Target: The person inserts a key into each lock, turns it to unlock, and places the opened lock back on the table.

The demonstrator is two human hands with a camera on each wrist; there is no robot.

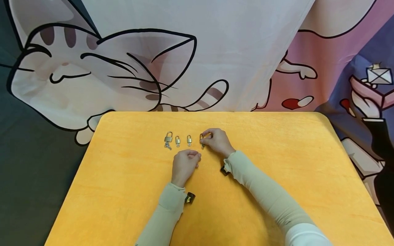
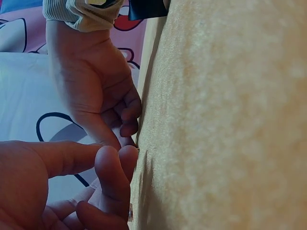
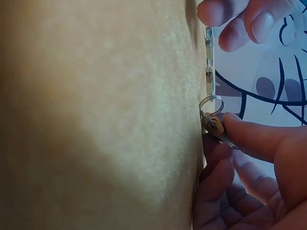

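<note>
Thumb and fingers of my right hand (image 1: 218,140) pinch a small brass padlock (image 3: 214,125) at the right end of a row of padlocks. A metal key ring (image 3: 211,104) hangs at its end, close over the tabletop. My left hand (image 1: 185,165) hovers just in front of the row, its fingers loosely bent and nothing visible in them. To the left of the pinched padlock stand two small padlocks, one nearer (image 1: 189,139) and one farther (image 1: 177,140). A larger padlock (image 1: 168,139) lies at the left end with its keys (image 1: 167,146) below it.
The yellow-covered table (image 1: 123,191) reaches back to a hanging cloth (image 1: 240,51) printed with cartoon cats. Dark floor (image 1: 37,191) shows past the table's left edge. Each wrist carries a small black camera, one on the left (image 1: 189,197) and one on the right (image 1: 225,171).
</note>
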